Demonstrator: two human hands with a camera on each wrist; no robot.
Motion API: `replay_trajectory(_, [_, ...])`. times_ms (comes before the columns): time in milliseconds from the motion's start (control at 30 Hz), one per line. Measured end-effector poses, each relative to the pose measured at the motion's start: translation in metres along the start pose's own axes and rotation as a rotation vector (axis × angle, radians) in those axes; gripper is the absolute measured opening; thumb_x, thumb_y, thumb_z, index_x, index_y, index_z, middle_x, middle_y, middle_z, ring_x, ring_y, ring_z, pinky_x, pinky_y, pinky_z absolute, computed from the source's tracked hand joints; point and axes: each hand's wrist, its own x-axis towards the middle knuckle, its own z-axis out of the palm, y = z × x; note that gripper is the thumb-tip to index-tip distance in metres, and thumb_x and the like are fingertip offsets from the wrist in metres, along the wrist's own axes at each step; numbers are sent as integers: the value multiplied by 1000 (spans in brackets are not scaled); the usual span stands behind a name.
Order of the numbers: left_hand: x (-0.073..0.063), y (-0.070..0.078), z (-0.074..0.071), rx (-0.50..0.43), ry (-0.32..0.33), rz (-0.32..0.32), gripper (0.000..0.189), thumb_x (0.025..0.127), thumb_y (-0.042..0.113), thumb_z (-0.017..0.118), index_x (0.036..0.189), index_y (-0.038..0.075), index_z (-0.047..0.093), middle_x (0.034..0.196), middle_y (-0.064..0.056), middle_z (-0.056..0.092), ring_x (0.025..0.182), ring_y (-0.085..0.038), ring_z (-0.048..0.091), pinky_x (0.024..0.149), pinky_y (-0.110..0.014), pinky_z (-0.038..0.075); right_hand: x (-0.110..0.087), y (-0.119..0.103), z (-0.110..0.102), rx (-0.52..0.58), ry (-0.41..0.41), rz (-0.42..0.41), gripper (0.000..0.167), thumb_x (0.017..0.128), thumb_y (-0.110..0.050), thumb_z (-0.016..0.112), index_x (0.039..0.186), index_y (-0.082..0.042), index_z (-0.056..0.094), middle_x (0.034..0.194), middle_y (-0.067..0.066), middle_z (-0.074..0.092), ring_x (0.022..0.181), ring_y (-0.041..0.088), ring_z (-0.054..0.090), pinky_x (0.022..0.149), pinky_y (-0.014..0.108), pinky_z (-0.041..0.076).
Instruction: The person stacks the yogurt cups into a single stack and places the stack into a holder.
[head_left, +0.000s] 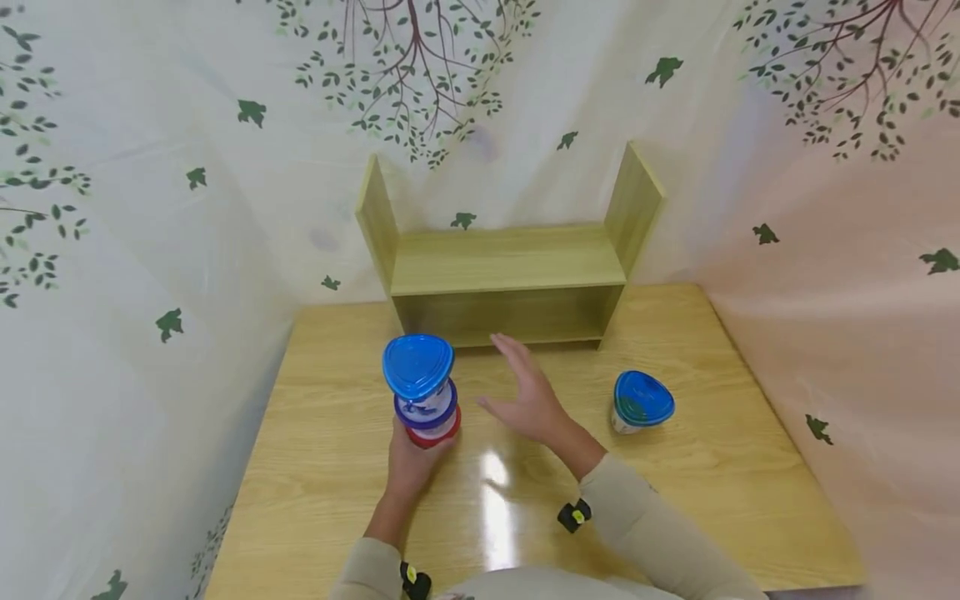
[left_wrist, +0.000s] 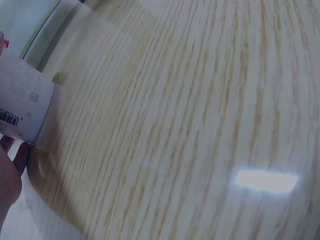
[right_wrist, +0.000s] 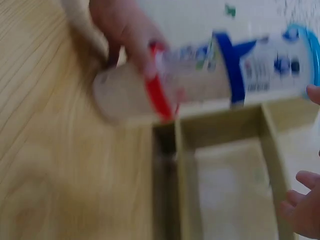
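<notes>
A stack of three lidded plastic tubs stands on the left part of the table. On top is a tub with a bright blue rounded-triangle lid (head_left: pixel 417 367); under it come a dark blue-lidded tub (right_wrist: pixel 257 70) and a red-lidded tub (right_wrist: pixel 122 95). My left hand (head_left: pixel 416 462) grips the bottom tub, whose white label with a barcode (left_wrist: pixel 22 100) shows in the left wrist view. To the right of the stack, my right hand (head_left: pixel 528 404) is held with thumb and fingers spread, apart from the tubs and holding nothing.
Another blue-lidded tub (head_left: pixel 641 400) stands on the right side of the wooden table (head_left: pixel 720 500). Behind the hands, a light wooden shelf (head_left: pixel 510 260) with two upright sides is against the leaf-patterned curtain (head_left: pixel 300 167).
</notes>
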Motion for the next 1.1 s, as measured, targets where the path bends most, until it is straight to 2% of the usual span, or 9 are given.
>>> replay_trajectory(100, [2, 2, 5, 9, 2, -28, 104, 75, 35, 91, 155, 30, 25, 148, 0, 46, 135, -29, 46, 110, -59, 38, -19, 36, -32, -98, 68, 55, 84, 83, -21, 84, 154, -11, 40, 158, 14, 35, 145, 41, 29, 109, 69, 32])
replay_trajectory(233, [3, 4, 0, 0, 1, -22, 107, 73, 45, 90, 155, 32, 23, 150, 0, 44, 137, -30, 44, 110, -60, 37, -44, 75, -66, -266, 177, 115, 75, 84, -23, 82, 148, -6, 47, 154, 22, 38, 146, 49, 22, 109, 73, 24])
replay_trajectory(367, [5, 6, -2, -12, -34, -14, 109, 72, 52, 88, 155, 30, 23, 150, -1, 44, 138, -31, 43, 110, -60, 37, -73, 99, -94, -377, 273, 258, 79, 82, -25, 83, 148, -5, 46, 153, 29, 34, 143, 57, 18, 108, 77, 17])
replay_trajectory(500, [5, 6, -3, -7, -33, -27, 110, 70, 55, 88, 155, 30, 22, 149, 1, 44, 137, -30, 44, 110, -59, 38, -93, 111, -107, -375, 272, 459, 97, 82, -33, 84, 158, -9, 28, 155, 30, 23, 142, 57, 17, 106, 78, 20])
replay_trajectory(633, [4, 6, -3, -16, -33, -22, 109, 72, 52, 88, 155, 32, 22, 148, 2, 44, 136, -29, 44, 110, -59, 39, -100, 118, -109, -288, 238, 583, 108, 83, -35, 83, 162, -11, 14, 158, 30, 14, 140, 57, 20, 102, 79, 28])
replay_trajectory(733, [5, 4, -2, -23, -35, -6, 107, 73, 49, 89, 155, 32, 22, 148, 3, 45, 135, -27, 45, 110, -58, 39, -99, 124, -107, -246, 226, 612, 107, 85, -31, 82, 162, -11, 10, 157, 31, 15, 139, 58, 23, 102, 77, 30])
replay_trajectory(933, [7, 1, 1, -27, -27, 23, 107, 72, 49, 89, 155, 32, 22, 148, 3, 45, 135, -27, 46, 110, -58, 39, -90, 135, -108, -262, 229, 599, 105, 85, -30, 81, 162, -10, 14, 152, 34, 24, 135, 58, 30, 100, 76, 34])
replay_trajectory(1000, [7, 0, 2, -30, -26, 28, 107, 73, 50, 89, 155, 34, 21, 148, 4, 44, 136, -26, 45, 110, -58, 38, -84, 134, -109, -253, 218, 587, 105, 84, -32, 82, 162, -11, 14, 152, 33, 25, 135, 58, 30, 99, 76, 35])
replay_trajectory(1100, [3, 3, -1, -35, -33, 18, 106, 73, 51, 88, 154, 36, 21, 148, 5, 44, 136, -26, 45, 110, -59, 38, -73, 121, -108, -242, 206, 545, 103, 84, -34, 82, 162, -13, 17, 152, 31, 28, 135, 57, 32, 97, 76, 38])
